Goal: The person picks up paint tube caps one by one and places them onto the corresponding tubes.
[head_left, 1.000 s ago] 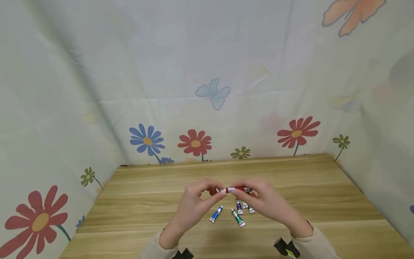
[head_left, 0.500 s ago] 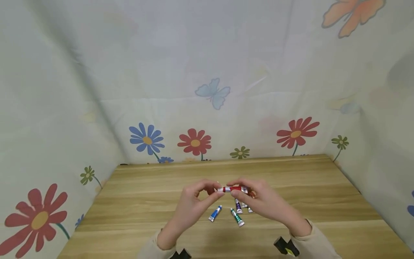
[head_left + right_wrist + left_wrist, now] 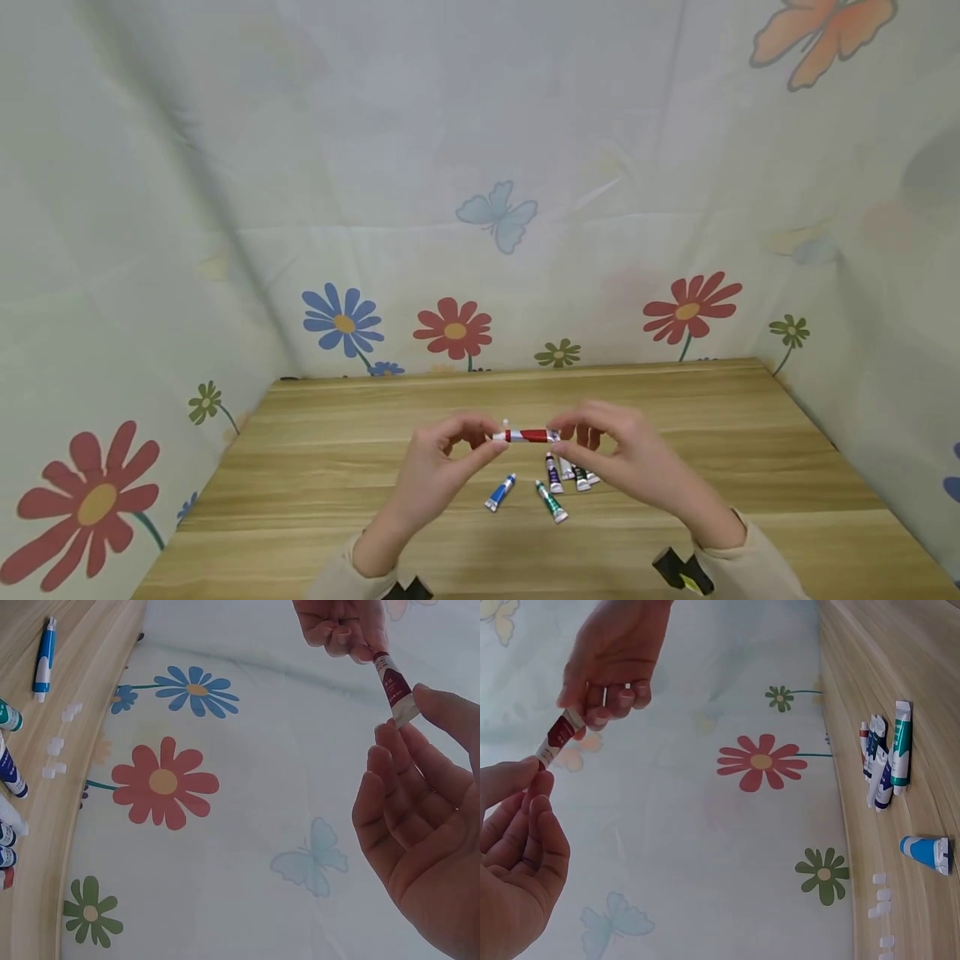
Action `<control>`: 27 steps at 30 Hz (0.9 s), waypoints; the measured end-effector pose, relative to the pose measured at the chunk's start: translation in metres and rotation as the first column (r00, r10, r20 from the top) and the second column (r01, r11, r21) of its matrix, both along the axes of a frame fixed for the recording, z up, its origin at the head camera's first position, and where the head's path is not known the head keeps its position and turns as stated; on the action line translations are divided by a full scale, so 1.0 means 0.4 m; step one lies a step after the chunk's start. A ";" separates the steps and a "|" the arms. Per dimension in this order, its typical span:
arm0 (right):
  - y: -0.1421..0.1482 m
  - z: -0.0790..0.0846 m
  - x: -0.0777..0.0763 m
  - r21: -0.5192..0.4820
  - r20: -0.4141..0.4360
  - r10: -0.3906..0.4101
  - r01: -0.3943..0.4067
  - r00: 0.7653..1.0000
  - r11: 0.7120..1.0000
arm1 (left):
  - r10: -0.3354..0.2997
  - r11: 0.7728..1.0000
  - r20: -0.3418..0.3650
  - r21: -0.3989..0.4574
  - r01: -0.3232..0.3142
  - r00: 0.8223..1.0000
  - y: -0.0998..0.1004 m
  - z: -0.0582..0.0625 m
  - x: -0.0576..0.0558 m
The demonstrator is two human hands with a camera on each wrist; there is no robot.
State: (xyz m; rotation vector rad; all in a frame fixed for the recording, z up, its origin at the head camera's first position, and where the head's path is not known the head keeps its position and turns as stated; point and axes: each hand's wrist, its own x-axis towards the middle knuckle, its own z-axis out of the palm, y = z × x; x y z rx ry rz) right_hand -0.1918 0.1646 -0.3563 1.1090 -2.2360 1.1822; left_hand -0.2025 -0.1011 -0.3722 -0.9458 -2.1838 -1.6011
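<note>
A red paint tube (image 3: 528,436) with a silver tail hangs level above the table between my two hands. At its nozzle end, my left hand (image 3: 444,462) pinches it between thumb and forefinger; those fingertips hide the tip. My right hand (image 3: 628,457) pinches the flat crimped tail with thumb and forefinger, the other fingers loosely bent. In the left wrist view the tube's red label (image 3: 560,732) shows between the hands. Below them on the table lie a blue paint tube (image 3: 500,492) and a green paint tube (image 3: 551,501).
A purple paint tube (image 3: 553,473) lies beside several other tubes (image 3: 581,477), bunched below my right hand. Several small white caps (image 3: 884,895) are scattered on the wooden table (image 3: 360,467) toward its far side. A flowered cloth (image 3: 390,167) stands behind the table.
My right hand has shifted from the red tube's body to its tail, moving right. My left hand has moved slightly left with the nozzle end. More of the tube and the bunch below shows.
</note>
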 end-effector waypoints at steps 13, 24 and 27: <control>-0.009 -0.013 -0.004 0.026 0.149 -0.001 -0.003 0.989 1.000 | -0.004 0.999 0.016 -0.041 0.005 1.000 0.000 -0.001 0.016; -0.001 -0.027 -0.002 0.006 -0.053 -0.005 0.005 0.999 1.000 | 0.015 1.000 0.071 -0.027 -0.013 0.997 0.005 0.010 0.014; 0.003 -0.027 -0.006 0.000 -0.149 0.020 -0.020 0.989 1.000 | 0.004 1.000 0.078 -0.029 -0.002 0.997 0.008 0.010 0.012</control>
